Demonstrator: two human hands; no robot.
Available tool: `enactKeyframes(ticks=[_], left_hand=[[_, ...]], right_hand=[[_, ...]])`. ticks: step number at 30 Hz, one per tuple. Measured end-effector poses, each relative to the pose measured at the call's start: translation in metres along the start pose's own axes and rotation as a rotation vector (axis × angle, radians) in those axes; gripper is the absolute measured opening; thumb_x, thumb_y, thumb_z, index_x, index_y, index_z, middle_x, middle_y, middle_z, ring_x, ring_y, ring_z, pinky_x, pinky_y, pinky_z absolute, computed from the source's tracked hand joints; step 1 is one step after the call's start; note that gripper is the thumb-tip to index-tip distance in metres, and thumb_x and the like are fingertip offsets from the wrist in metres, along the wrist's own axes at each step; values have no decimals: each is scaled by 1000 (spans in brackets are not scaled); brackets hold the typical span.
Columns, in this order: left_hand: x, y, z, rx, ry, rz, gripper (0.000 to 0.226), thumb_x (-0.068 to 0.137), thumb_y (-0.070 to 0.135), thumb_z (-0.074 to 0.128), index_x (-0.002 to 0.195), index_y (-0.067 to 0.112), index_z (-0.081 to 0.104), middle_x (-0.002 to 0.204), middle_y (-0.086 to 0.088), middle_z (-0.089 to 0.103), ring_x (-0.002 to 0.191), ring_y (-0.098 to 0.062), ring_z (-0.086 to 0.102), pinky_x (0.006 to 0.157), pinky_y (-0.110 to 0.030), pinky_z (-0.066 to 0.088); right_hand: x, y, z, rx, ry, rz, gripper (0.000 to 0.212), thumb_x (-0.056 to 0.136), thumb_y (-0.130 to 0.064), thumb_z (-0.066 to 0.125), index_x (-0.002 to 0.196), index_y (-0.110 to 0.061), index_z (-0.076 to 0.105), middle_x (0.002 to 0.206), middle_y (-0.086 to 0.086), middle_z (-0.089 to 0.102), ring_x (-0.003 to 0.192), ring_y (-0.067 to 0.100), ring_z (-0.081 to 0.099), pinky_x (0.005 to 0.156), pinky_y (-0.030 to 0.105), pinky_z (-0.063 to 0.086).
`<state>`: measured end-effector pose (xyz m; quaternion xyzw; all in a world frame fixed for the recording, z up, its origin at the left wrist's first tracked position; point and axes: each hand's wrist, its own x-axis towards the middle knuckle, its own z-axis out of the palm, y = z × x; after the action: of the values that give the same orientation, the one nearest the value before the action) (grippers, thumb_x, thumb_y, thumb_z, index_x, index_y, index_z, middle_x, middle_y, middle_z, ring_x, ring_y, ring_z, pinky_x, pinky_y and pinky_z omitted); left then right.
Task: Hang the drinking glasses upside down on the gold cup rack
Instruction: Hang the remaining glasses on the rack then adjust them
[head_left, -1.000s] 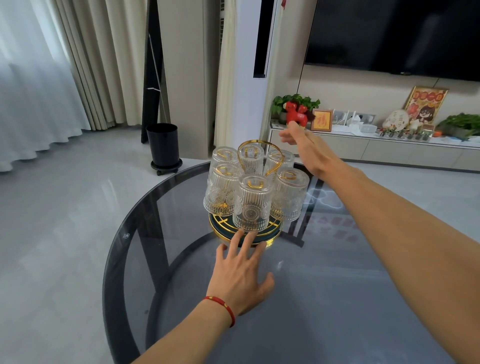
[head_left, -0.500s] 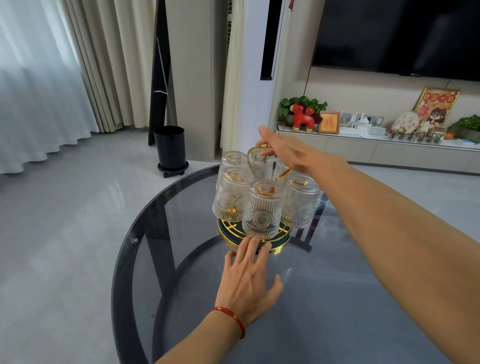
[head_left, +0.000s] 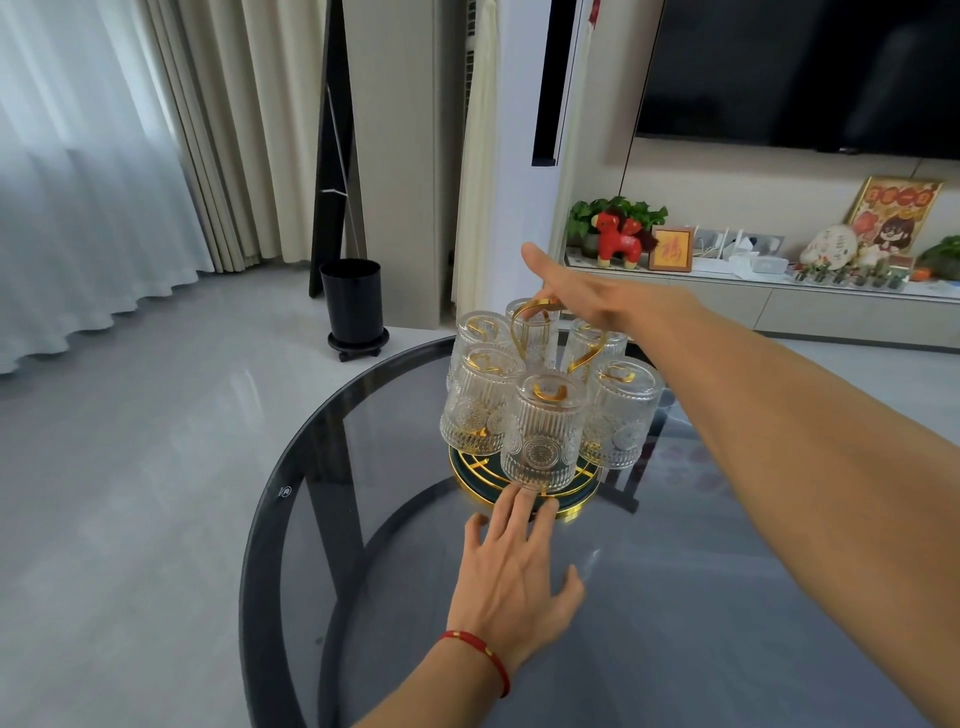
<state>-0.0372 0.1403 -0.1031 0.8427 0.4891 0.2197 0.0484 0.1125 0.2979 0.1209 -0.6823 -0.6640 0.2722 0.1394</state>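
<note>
Six ribbed glasses (head_left: 540, 431) are hung inverted on the gold cup rack (head_left: 524, 486). Its loop handle (head_left: 530, 325) is met beneath the right hand (head_left: 582, 296), fingers wide; the base is best steadied at the left hand (head_left: 511, 582) fingertips, spread flat, nothing held

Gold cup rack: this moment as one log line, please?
gold cup rack: six ribbed glasses hung upside down | right hand at handle | left hand flat at base

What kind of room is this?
Most likely a home living room: a wall-mounted TV above a low media cabinet with ornaments, long curtains, and a round glass table.
</note>
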Motion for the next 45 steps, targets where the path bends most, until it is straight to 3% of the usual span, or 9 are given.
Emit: enactKeyframes(ticks=[9, 22, 25, 27, 29, 31, 34, 38, 45], left_hand=[[0, 0, 0, -2, 18, 6, 69, 88, 58, 43, 145, 19, 47, 155, -5, 44, 147, -26, 32, 113, -56, 37], [0, 0, -2, -9, 6, 3, 68, 88, 57, 42, 146, 21, 45, 156, -2, 42, 148, -24, 29, 115, -53, 34], [0, 0, -2, -1, -1, 4, 69, 88, 57, 42, 146, 20, 45, 157, -3, 41, 149, -25, 28, 115, -53, 33], [1, 0, -3, 2, -1, 4, 69, 88, 57, 42, 146, 20, 46, 156, -3, 42, 149, -25, 29, 115, -54, 34], [1, 0, -3, 2, -1, 6, 69, 88, 56, 43, 146, 20, 47, 155, -3, 43, 148, -26, 30, 114, -54, 34], [0, 0, -2, 1, 0, 6, 68, 88, 56, 42, 145, 20, 46, 155, -3, 42, 148, -25, 29, 115, -53, 34], [1, 0, -2, 0, -20, -7, 70, 88, 57, 38, 148, 20, 42, 158, -2, 38, 151, -24, 24, 118, -54, 29], [2, 0, -3, -1, -52, -12, 72, 89, 58, 36, 151, 22, 37, 161, -2, 33, 152, -24, 20, 120, -56, 25], [1, -1, -3, 2, -52, -5, 72, 89, 58, 37, 151, 21, 37, 160, -1, 34, 152, -24, 21, 119, -55, 26]], right_hand=[[-5, 0, 2, -20, 22, 35, 121, 72, -99, 0, 157, -23, 42, 171, 4, 25, 158, 31, 16, 122, 64, 2], [-1, 4, 3, -22, 65, -38, 136, 52, -109, 5, 148, -27, 55, 169, 6, 31, 155, 31, 26, 122, 67, 10], [-6, 4, 2, -9, 107, -123, 110, 77, -97, 10, 142, -24, 61, 163, 9, 42, 148, 30, 38, 121, 61, 20], [-11, 0, 3, -28, 170, -246, 80, 97, -73, 20, 138, -20, 64, 155, 8, 52, 139, 27, 48, 114, 48, 33], [-16, -8, 4, -76, 179, -349, 58, 102, -48, 30, 132, -17, 68, 146, 6, 60, 129, 21, 55, 102, 36, 41], [-21, -19, 5, -166, 118, -379, 51, 101, -39, 33, 124, -14, 71, 134, 6, 67, 118, 19, 61, 98, 35, 46], [-22, -32, 4, -252, 47, -333, 54, 106, -40, 28, 121, -14, 73, 132, 6, 67, 114, 20, 60, 108, 43, 44], [-16, -28, -2, -129, 130, -232, 67, 106, -52, 23, 126, -10, 71, 133, 8, 67, 120, 24, 60, 110, 45, 41], [-3, -10, 0, -62, 90, -53, 95, 95, -78, 10, 137, -11, 62, 131, 5, 66, 131, 29, 54, 119, 57, 31]])
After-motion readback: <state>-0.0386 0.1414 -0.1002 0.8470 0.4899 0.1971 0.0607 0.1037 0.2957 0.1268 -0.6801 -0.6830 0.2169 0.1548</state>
